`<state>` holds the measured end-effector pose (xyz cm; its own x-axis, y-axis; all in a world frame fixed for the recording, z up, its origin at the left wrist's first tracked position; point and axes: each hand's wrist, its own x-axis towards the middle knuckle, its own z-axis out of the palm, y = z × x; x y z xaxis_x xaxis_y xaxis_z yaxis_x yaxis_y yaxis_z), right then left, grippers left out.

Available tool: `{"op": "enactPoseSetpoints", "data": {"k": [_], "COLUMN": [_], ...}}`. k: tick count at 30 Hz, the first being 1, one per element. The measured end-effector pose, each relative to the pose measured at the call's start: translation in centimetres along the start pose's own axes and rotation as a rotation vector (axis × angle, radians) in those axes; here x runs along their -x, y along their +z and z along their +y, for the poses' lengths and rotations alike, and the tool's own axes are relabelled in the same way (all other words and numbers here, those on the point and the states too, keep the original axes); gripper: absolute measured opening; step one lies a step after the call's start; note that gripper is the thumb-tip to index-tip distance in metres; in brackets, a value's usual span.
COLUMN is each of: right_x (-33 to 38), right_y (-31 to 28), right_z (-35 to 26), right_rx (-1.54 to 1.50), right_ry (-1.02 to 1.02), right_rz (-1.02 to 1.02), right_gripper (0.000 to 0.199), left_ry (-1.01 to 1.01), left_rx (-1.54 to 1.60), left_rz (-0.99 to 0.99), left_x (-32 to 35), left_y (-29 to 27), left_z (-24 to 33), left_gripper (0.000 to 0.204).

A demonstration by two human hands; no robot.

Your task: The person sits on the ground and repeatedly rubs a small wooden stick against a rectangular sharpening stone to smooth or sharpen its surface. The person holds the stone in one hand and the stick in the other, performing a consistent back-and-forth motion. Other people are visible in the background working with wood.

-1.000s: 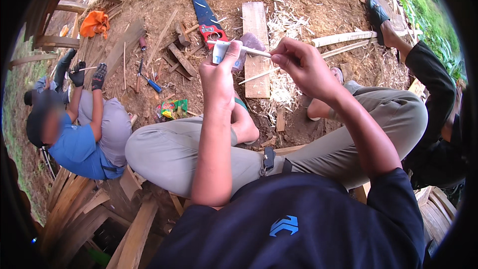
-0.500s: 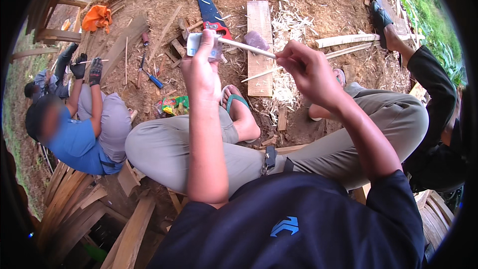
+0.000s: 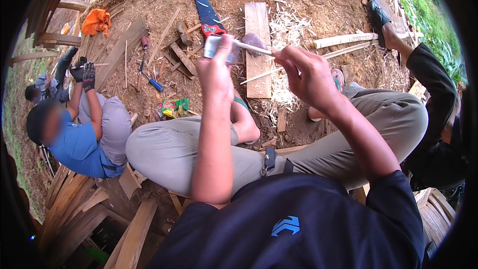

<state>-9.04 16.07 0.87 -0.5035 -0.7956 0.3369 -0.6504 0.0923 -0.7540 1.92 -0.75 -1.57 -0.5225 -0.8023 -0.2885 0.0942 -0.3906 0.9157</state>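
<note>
My left hand (image 3: 217, 72) pinches a small folded sheet (image 3: 212, 46), white with blue print and apparently sandpaper, around a thin pale wooden stick (image 3: 255, 48). The thumb presses on top of the sheet. Close by on the right, my right hand (image 3: 309, 73) grips the stick's other end between thumb and fingertips. The stick runs nearly level between both hands, and its far left end is hidden by the sheet and my hand. Beyond it, a purplish-brown lump (image 3: 253, 45) rests at the edge of a flat plank (image 3: 258, 77) on the ground.
A handsaw (image 3: 206, 10) lies ahead, near a hammer (image 3: 184, 34). A blue-handled tool (image 3: 155, 85) and a colourful packet (image 3: 174, 105) lie to the left. Wood shavings (image 3: 289, 35) cover the ground by the plank. A gloved co-worker (image 3: 77, 139) sits left; another person's leg (image 3: 398, 45) reaches in right.
My left hand, with the folded sheet, has slid right along the stick toward my right hand, which has barely moved. The co-worker's gloved hands have come closer together.
</note>
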Motion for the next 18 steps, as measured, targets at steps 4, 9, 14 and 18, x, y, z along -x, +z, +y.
{"op": "enactPoseSetpoints", "data": {"k": [4,9,14,18], "right_x": [0.1,-0.8,-0.6,-0.5], "right_y": [0.3,-1.6,-1.2,-0.2], "right_z": [1.0,1.1,0.8,0.0], "right_rx": [-0.303,-0.591,-0.55,-0.261], "right_ry": [0.273,0.613,0.616,0.382], "right_rz": [-0.084,-0.346,-0.317,-0.164], "right_gripper": [0.012,0.021,0.02,0.015], "left_ry": [0.018,-0.06,-0.108,-0.062], "left_rx": [0.121,0.089,0.011,0.015], "left_rz": [0.105,0.026,-0.129,-0.093], "left_x": [0.3,0.0,0.7,0.8], "left_y": [0.1,-0.8,-0.2,0.4], "left_z": [2.2,1.7,0.7,0.4], "left_gripper": [0.016,0.017,0.021,0.019]}}
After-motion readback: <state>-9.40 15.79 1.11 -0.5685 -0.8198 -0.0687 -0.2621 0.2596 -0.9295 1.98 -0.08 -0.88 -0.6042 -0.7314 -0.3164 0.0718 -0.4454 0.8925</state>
